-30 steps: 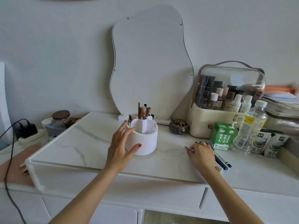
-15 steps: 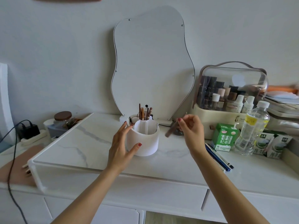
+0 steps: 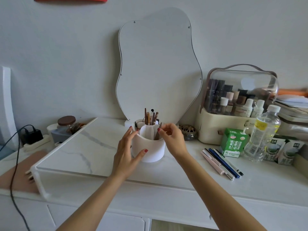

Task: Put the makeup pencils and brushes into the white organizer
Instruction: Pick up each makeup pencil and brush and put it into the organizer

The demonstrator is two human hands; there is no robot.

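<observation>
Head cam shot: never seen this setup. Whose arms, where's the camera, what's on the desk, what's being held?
There is no robot. The camera is worn on a person's head and looks forward and down, so the two bare arms are the wearer's own.

The left hand steadies the white organizer, a round divided cup on the marble-look desk. The right hand pinches a brown makeup pencil and lowers it into a front compartment. More pencils and brushes stand upright in a back compartment.

To the right lie several loose pens and pencils, beside a green drink carton and a clear bottle. A wavy mirror leans on the wall.
</observation>
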